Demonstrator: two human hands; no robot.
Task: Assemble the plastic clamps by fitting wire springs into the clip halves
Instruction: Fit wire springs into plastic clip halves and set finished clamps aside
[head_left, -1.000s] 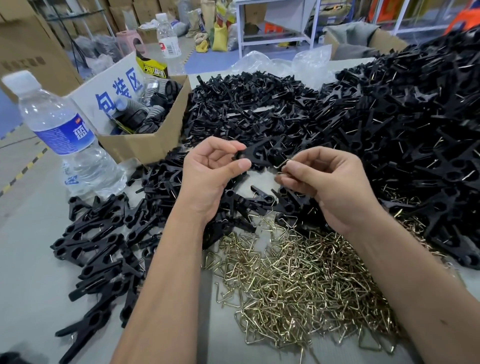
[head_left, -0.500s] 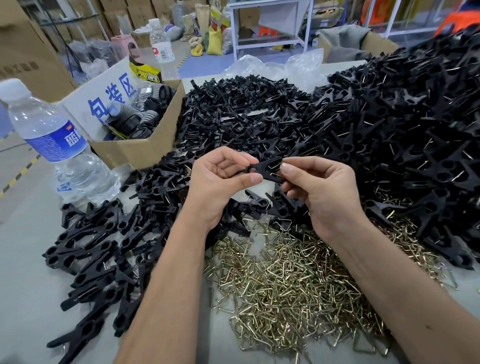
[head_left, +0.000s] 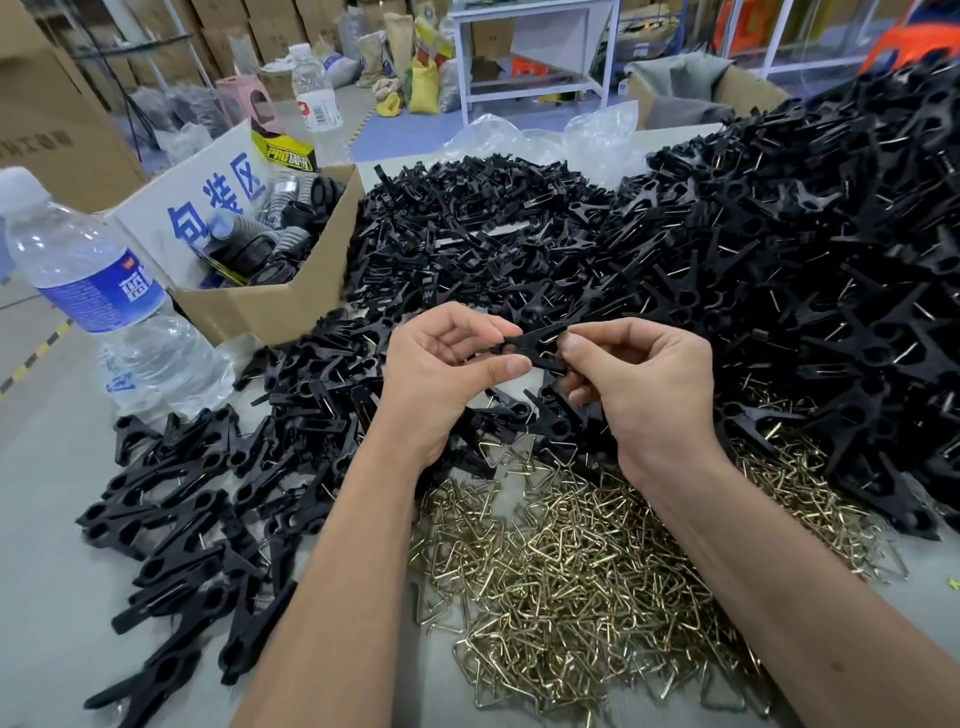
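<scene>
Both hands have drawn closer together since a moment ago, and the wire that was pinched apart from the plastic now sits right at the clamp. The left hand (head_left: 441, 374) pinches one end of the black clamp (head_left: 535, 347) between thumb and fingertips, while the right hand (head_left: 644, 384) grips the other end, fingers curled round it. The clamp is held in the air between them, above the near edge of the heaps, its long axis running roughly left to right and tilting slightly up toward the right. A glint of wire shows at the right fingertips, though whether the spring is seated I can't quite make out. Below the wrists lies the pile of wire springs (head_left: 582, 587); black clip halves (head_left: 519, 244) are heaped behind, and assembled clamps (head_left: 171, 499) lie to the left on the table (head_left: 47, 597).
</scene>
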